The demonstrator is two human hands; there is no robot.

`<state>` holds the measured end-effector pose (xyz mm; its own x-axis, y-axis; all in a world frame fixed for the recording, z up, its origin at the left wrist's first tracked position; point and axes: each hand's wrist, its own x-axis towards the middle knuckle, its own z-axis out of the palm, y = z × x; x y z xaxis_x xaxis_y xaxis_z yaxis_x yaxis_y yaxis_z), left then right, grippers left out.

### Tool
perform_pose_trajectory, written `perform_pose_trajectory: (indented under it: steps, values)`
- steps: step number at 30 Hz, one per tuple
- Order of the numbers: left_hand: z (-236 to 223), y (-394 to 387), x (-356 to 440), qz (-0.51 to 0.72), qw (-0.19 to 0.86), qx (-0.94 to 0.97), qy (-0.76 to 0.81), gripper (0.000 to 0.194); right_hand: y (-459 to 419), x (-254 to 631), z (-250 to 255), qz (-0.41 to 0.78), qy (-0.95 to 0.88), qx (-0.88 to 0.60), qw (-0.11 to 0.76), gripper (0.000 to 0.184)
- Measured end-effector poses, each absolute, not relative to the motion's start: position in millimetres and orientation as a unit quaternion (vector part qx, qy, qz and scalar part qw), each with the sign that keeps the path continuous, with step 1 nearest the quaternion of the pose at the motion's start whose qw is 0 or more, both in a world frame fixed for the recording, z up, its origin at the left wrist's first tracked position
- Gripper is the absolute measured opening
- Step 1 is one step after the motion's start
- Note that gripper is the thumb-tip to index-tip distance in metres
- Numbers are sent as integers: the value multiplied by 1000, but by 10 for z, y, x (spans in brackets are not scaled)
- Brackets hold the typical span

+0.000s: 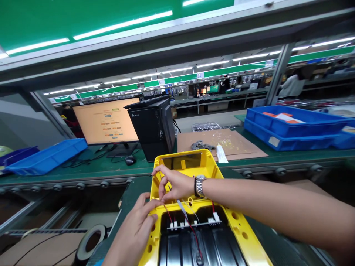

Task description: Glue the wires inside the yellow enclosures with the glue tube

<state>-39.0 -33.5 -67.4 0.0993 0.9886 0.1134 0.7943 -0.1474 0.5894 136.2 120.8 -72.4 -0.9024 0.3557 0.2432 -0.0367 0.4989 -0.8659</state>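
Just beyond the yellow plastic housing (205, 159) stood a black PC tower (151, 129) and a cardboard sheet (244, 147) — red wires (168, 213) ran from its white connector strip (194, 224). The right hand (177, 183) and left hand (133, 236) pinched narrowly above the housing — whether they held anything was too fine to tell.

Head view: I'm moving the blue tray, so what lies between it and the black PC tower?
A monitor, a black mouse and cables on the green bench, as the head view shows.
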Motion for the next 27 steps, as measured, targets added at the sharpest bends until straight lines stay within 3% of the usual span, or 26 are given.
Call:
perform_pose_trajectory:
  steps: [2,5,8,10,13,16,27]
  values:
    - [-665,-344,-379,243,185,719,624,44,1237,1351,-747,470,-848,-95,224,80]
    - [-643,-355,-366,225,179,721,631,46,1300,1333,-753,385,-841,-171,340,89]
    - [-597,-363,-342,184,194,720,640,49,1332,1330,-695,339,-806,-255,413,72]
    - [-546,-361,-318,152,185,726,644,49,1320,1347,-637,338,-805,-261,413,64]
    - [-451,-324,-283,124,90,762,630,42,1275,1428,-558,340,-802,-275,406,72]
    - [-353,-240,-266,99,12,805,585,37,1219,1590,-489,347,-794,-290,406,67]
    - [-108,-62,-221,33,-30,844,534,41,841,2445,-339,348,-761,-366,406,59]
